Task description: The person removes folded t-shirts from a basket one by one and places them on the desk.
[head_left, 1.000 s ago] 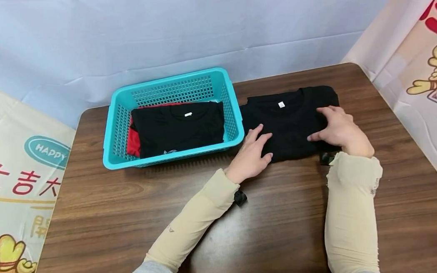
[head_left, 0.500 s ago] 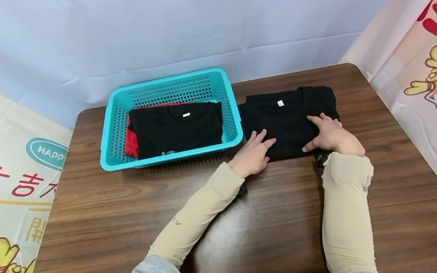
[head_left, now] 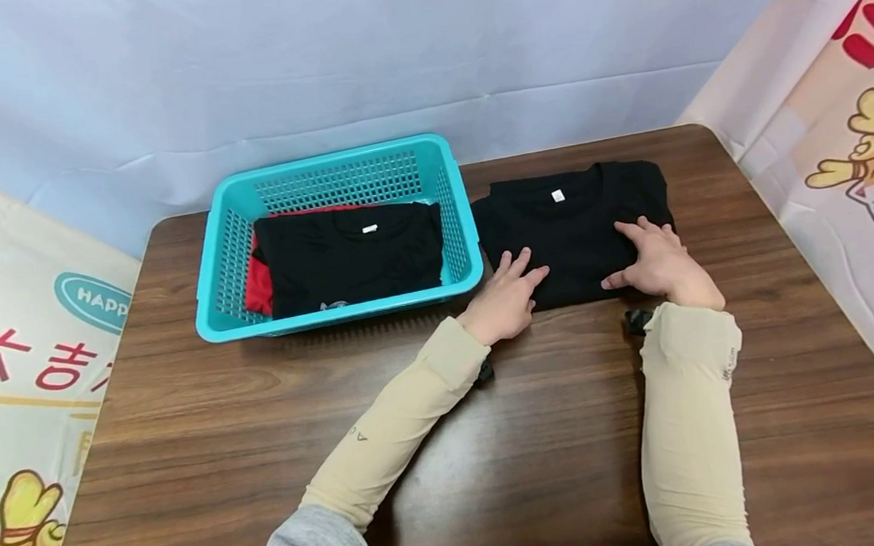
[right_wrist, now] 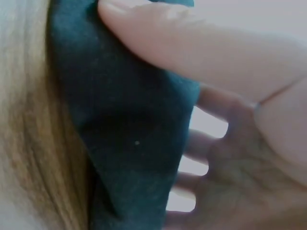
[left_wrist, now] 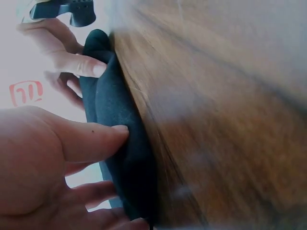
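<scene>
A folded black T-shirt (head_left: 570, 244) with a white neck label lies flat on the table, right of the basket. My left hand (head_left: 502, 302) rests on its front left corner, fingers spread; in the left wrist view the left thumb (left_wrist: 103, 139) touches the folded front edge. Toward the right side, my right hand (head_left: 662, 263) lies on the shirt with fingers apart. The right thumb (right_wrist: 158, 38) presses on the dark cloth in the right wrist view. Neither hand is curled round the fabric. Some fingertips are hidden.
A turquoise plastic basket (head_left: 334, 314) stands just left of the shirt, close to it. Inside are a folded black shirt (head_left: 353, 257) and, under it, a red garment (head_left: 259, 288). The brown wooden table (head_left: 553, 450) reaches back to a pale cloth backdrop (head_left: 364, 60).
The shirt has slid slightly toward the back of the table, with both hands on it. My right hand first shifted a little left and nearer. The basket stays in place.
</scene>
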A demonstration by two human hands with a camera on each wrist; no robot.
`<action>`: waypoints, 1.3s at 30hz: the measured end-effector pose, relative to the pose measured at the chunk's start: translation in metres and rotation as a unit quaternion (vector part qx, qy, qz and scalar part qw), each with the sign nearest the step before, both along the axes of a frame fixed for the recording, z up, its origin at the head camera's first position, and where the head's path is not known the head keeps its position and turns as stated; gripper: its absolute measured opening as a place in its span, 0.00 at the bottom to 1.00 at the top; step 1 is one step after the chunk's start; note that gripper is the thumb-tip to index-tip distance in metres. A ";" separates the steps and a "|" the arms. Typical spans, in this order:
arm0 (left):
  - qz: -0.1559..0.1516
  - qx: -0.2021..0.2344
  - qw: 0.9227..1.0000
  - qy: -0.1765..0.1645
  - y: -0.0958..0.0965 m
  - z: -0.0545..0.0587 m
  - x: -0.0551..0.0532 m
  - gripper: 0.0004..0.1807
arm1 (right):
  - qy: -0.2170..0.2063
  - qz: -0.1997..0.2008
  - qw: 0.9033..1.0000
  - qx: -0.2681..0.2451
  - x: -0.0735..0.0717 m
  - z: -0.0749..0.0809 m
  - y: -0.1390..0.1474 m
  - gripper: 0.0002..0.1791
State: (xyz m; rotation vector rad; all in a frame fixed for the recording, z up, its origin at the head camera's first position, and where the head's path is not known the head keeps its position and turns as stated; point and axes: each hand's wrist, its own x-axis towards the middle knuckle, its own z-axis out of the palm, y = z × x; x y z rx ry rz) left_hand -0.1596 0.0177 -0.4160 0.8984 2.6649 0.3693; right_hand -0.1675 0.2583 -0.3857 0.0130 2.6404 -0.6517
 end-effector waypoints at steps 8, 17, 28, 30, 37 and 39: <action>0.006 -0.017 0.999 0.035 0.002 0.000 0.001 0.28 | 0.018 0.002 1.000 0.001 -0.001 -0.004 0.001 0.50; -0.016 -0.013 0.999 0.044 -0.002 0.001 0.005 0.26 | 0.012 -0.001 1.000 -0.015 -0.005 -0.009 0.001 0.49; -0.034 -0.029 0.998 0.033 -0.007 0.003 0.012 0.25 | 0.010 -0.003 1.000 -0.015 -0.005 -0.008 0.000 0.49; -0.036 -0.031 0.998 0.036 -0.008 0.003 0.014 0.24 | 0.013 -0.002 1.000 -0.014 -0.005 -0.009 0.000 0.49; -0.046 -0.004 0.999 0.012 -0.017 0.011 0.018 0.22 | 0.017 0.000 1.000 -0.016 -0.006 -0.010 -0.001 0.48; -0.048 0.030 0.998 -0.016 -0.023 0.022 0.020 0.21 | 0.021 0.000 1.000 -0.012 -0.006 -0.009 -0.001 0.48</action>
